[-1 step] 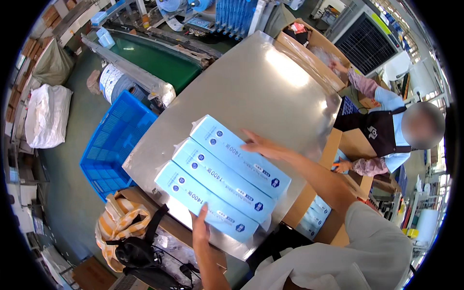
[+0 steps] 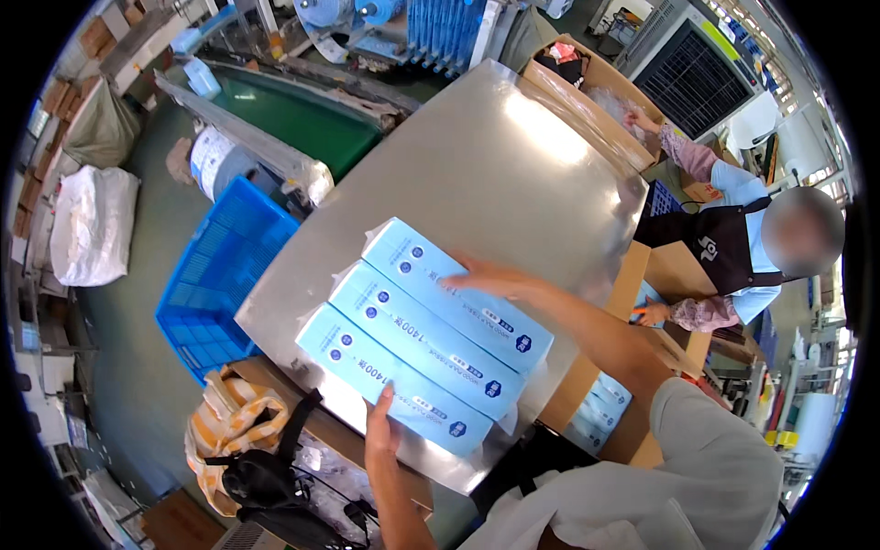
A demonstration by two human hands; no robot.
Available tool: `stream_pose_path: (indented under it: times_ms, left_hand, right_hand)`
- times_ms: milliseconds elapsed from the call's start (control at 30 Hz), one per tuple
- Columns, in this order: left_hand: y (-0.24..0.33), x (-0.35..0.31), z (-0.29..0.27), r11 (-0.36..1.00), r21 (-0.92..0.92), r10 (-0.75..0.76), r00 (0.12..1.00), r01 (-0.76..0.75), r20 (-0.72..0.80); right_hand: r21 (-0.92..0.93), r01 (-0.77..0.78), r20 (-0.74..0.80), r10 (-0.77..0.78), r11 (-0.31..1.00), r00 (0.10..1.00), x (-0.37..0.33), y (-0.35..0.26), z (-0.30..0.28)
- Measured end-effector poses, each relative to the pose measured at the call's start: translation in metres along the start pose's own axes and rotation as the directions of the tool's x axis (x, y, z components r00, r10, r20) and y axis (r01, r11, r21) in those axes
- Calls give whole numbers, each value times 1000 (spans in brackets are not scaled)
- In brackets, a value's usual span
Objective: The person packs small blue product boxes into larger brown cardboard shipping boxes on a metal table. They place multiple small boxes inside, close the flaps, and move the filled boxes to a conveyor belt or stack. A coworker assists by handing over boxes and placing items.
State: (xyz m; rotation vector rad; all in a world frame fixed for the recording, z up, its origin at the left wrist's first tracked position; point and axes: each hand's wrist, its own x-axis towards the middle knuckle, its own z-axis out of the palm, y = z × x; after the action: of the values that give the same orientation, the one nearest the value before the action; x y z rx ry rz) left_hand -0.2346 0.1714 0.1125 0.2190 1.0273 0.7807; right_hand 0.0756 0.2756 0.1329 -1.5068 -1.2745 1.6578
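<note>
Three light-blue tissue packs lie side by side on the metal table: a far pack (image 2: 449, 284), a middle pack (image 2: 426, 339) and a near pack (image 2: 390, 380). My right hand (image 2: 495, 278) rests over the far pack's outer edge, its fingers stretched out onto the top and slightly blurred. Against the near pack's outer side is my left hand (image 2: 381, 429), with a straight digit up along its edge. The left hand's other fingers are mostly hidden, but it looks open. Loose clear wrap sticks out at the packs' ends.
To my right stands an open carton (image 2: 587, 394) with similar blue packs inside. A blue crate (image 2: 206, 284) is left of the metal table (image 2: 440, 156). A co-worker (image 2: 715, 229) reaches into cartons at the right. Beyond lies a green conveyor (image 2: 284, 115); a black bag (image 2: 266, 486) sits near left.
My right hand's fingers have shifted slightly left and farther over the far pack. The left hand and the three packs stay nearly still.
</note>
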Motion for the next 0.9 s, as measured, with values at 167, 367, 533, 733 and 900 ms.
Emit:
stream_pose_path:
  times_ms: [167,367,533,733,900]
  left_hand:
    - [-13,-12,10,998,-24,-65,997,66,32]
    - [-81,-76,20,994,105,45,992,-32,-122]
    - [-120,-155,75,783,565,283,958,-261,51]
    - [-240,-228,116,401,722,345,823,-565,452]
    - [-376,-264,118,548,717,259,902,-431,344]
  right_hand:
    - [65,-119,95,112,991,989,-15,-13,8]
    - [185,-131,74,119,974,990,-104,34,2]
    - [598,90,-50,-75,796,996,-200,91,-26]
    - [732,253,-239,-109,633,965,-341,143,-81]
    - [753,307,-330,-69,581,941,-472,201,-119]
